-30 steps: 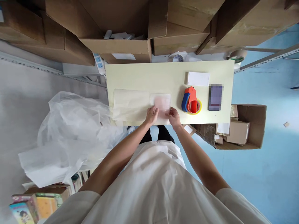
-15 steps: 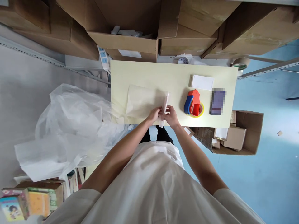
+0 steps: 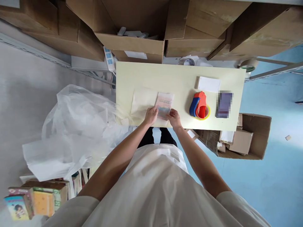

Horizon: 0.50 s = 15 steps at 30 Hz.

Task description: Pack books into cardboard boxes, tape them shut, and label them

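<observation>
A thin pinkish book [image 3: 163, 102], overlaid by translucent white wrapping, lies flat near the front edge of the pale table [image 3: 180, 75]. My left hand [image 3: 151, 116] holds its left edge, with the thumb on top. At its lower right corner, my right hand [image 3: 174, 119] grips the book and the wrapping with bent fingers. The loose rest of the white wrapping sheet [image 3: 142, 100] spreads out to the left, partly under my left hand. To the right stands a red and blue tape dispenser [image 3: 199, 105] with a roll of clear tape.
A stack of white cards [image 3: 208, 84] and a blurred phone [image 3: 224, 104] lie at the table's right. Cardboard boxes [image 3: 132, 44] line the back. A heap of white wrapping sheets [image 3: 75, 126] hangs at left, above books [image 3: 42, 201]. An open carton [image 3: 258, 135] stands lower right.
The wrapped book stood on edge between my hands and now lies flat, its cover facing up. My left hand has shifted left along it. The view has moved slightly.
</observation>
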Each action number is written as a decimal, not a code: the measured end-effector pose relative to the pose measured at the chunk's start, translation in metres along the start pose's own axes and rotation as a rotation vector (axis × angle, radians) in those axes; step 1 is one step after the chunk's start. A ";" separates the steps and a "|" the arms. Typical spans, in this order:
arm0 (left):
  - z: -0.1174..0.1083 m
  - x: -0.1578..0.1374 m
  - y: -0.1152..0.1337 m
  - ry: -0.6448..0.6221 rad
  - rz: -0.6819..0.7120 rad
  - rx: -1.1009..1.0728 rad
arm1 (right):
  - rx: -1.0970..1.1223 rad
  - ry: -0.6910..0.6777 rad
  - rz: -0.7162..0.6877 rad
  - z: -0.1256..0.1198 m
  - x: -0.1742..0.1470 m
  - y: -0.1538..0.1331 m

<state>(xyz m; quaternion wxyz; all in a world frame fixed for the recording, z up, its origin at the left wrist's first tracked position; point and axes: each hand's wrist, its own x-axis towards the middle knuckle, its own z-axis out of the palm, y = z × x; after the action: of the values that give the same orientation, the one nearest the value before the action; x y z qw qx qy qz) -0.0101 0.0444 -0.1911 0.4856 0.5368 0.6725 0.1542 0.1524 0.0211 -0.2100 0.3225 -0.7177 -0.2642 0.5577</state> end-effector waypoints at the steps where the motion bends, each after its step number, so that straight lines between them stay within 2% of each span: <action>1: 0.003 -0.002 0.000 -0.016 0.007 0.020 | 0.056 -0.031 0.029 -0.002 0.002 0.001; 3: 0.009 -0.006 -0.001 -0.050 0.021 0.019 | 0.117 -0.055 0.045 -0.008 0.002 0.000; 6: 0.022 -0.011 0.001 -0.140 0.013 -0.101 | 0.135 -0.047 0.023 -0.026 -0.005 -0.005; 10: 0.035 -0.016 0.017 -0.245 0.057 -0.192 | 0.107 -0.053 -0.057 -0.040 -0.020 -0.019; 13: 0.031 -0.018 0.031 -0.189 0.107 -0.186 | 0.018 -0.033 -0.140 -0.027 -0.028 -0.033; 15: 0.022 -0.019 0.034 -0.116 0.073 -0.261 | -0.024 -0.036 -0.171 -0.009 -0.031 -0.041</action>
<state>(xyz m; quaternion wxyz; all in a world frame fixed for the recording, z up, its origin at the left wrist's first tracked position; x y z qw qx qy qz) 0.0260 0.0335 -0.1674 0.5836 0.5013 0.5974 0.2266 0.1531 0.0229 -0.1580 0.3555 -0.6864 -0.3367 0.5377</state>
